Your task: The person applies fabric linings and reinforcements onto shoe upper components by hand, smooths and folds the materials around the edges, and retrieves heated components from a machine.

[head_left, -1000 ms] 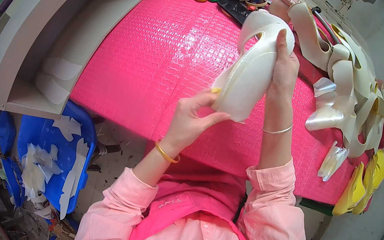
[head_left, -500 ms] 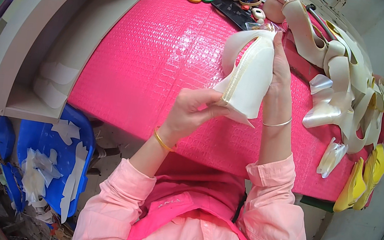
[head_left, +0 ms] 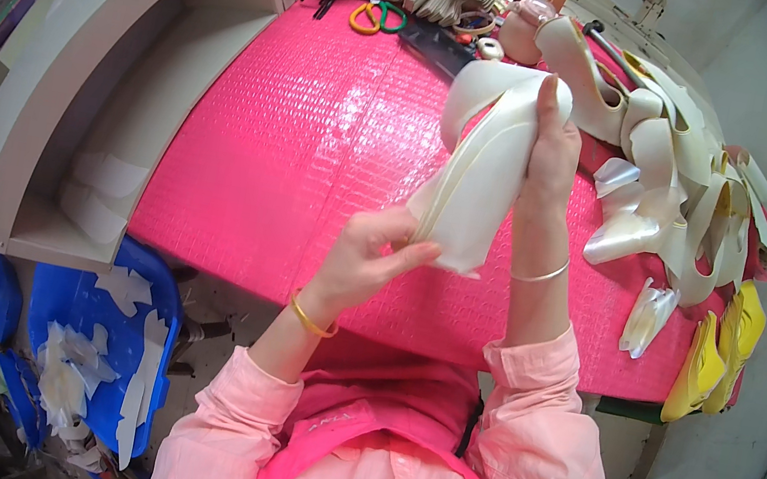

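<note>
Head; white piece, new angle

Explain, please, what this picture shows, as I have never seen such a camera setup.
There is no robot here; a person works bare-handed. The view comes from a fisheye camera worn on the head, looking down, so straight edges bend. The left hand pinches the near end of a white, shaped piece; the right hand holds its far part. On the pink table lie orange-and-green-handled scissors at the far side, plus a heap of pale pieces at the right.
</note>
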Demonstrator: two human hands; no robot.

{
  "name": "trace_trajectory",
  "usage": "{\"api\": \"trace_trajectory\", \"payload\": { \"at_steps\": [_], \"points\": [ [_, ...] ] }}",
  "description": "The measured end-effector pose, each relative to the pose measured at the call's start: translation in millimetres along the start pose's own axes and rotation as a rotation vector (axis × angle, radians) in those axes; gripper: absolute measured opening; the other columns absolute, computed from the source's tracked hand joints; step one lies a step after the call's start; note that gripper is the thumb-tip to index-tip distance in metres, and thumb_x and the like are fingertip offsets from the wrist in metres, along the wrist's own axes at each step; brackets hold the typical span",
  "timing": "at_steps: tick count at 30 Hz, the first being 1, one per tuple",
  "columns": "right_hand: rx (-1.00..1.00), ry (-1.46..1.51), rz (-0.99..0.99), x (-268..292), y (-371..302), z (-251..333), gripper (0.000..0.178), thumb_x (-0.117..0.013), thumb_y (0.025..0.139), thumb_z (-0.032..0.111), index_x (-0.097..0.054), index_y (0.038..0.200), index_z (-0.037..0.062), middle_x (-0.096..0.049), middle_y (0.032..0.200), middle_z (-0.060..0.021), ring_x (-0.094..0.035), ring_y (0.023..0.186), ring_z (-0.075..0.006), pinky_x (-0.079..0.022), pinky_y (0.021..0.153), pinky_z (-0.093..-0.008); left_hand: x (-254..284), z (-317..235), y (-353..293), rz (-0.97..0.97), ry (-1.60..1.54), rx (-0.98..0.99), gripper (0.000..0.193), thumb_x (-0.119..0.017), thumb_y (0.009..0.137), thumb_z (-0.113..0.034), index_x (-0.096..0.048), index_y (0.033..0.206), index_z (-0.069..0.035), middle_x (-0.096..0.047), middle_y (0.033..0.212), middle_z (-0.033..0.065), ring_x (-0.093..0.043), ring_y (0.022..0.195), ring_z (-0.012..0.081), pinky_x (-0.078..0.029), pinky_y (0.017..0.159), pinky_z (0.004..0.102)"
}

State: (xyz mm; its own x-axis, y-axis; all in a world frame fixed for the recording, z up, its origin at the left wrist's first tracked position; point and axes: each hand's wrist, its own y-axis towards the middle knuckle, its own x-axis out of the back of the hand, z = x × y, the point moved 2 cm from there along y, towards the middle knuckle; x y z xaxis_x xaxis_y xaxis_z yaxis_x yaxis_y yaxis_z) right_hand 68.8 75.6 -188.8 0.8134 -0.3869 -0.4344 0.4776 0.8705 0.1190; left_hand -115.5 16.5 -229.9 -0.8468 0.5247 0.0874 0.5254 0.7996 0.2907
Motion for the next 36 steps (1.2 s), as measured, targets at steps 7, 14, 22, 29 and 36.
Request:
{"api": "trace_trajectory", "payload": {
  "at_steps": [7, 14, 22, 29, 36],
  "points": [
    [0.238, -0.26, -0.084, 7, -20, -1, 0.039, -0.051, 0.083, 0.037, -0.056, 0.071, -0.0003, -0.053, 0.062, -0.0008, -0.045, 0.051, -0.005, -0.036, 0.046, -0.0199, -25, -2, 8, -0.077, -0.307, 0.193, 0.026, -0.056, 0.08, -0.009, -0.053, 0.101, 0.006, -0.059, 0.088, 0.0051, -0.055, 0.078, 0.008, -0.046, 0.067, 0.0228],
    [0.244, -0.365, 0.058, 6, -29, 25, 0.045, -0.046, 0.085, 0.041, -0.052, 0.06, 0.0036, -0.047, 0.051, 0.0038, -0.039, 0.043, -0.0026, -0.028, 0.039, -0.0203, -30, -9, 9, -0.144, -0.372, 0.154, 0.025, -0.056, 0.081, -0.014, -0.055, 0.099, 0.005, -0.06, 0.083, 0.0037, -0.054, 0.072, 0.0069, -0.045, 0.064, 0.0214],
    [0.34, -0.733, 0.192, 19, -19, 24, 0.045, -0.043, 0.086, 0.04, -0.051, 0.064, 0.001, -0.052, 0.061, 0.0004, -0.048, 0.056, -0.0093, -0.037, 0.049, -0.0236, -16, 3, 21, -0.449, -0.469, 0.14, 0.025, -0.059, 0.08, -0.021, -0.06, 0.089, 0.003, -0.061, 0.076, 0.005, -0.056, 0.065, 0.0081, -0.046, 0.054, 0.0217],
    [0.079, -0.42, 0.561, -4, -88, -14, 0.037, -0.07, 0.065, 0.009, -0.052, 0.096, -0.0024, -0.058, 0.079, -0.0018, -0.053, 0.076, -0.0095, -0.043, 0.066, -0.0234, -7, -3, 35, -0.684, -0.78, 0.201, 0.028, -0.059, 0.079, -0.025, -0.059, 0.087, 0.001, -0.061, 0.076, 0.0056, -0.058, 0.063, 0.0116, -0.046, 0.054, 0.0228],
    [-0.17, -0.233, 0.611, -5, -93, -17, 0.022, -0.063, 0.072, 0.006, -0.058, 0.092, -0.0034, -0.058, 0.082, -0.001, -0.053, 0.076, -0.0065, -0.043, 0.066, -0.0196, 0, -1, 31, -0.66, -0.83, 0.184, 0.033, -0.055, 0.081, -0.031, -0.058, 0.086, 0.001, -0.059, 0.077, 0.0054, -0.057, 0.065, 0.0116, -0.046, 0.058, 0.0238]
  ]
}}
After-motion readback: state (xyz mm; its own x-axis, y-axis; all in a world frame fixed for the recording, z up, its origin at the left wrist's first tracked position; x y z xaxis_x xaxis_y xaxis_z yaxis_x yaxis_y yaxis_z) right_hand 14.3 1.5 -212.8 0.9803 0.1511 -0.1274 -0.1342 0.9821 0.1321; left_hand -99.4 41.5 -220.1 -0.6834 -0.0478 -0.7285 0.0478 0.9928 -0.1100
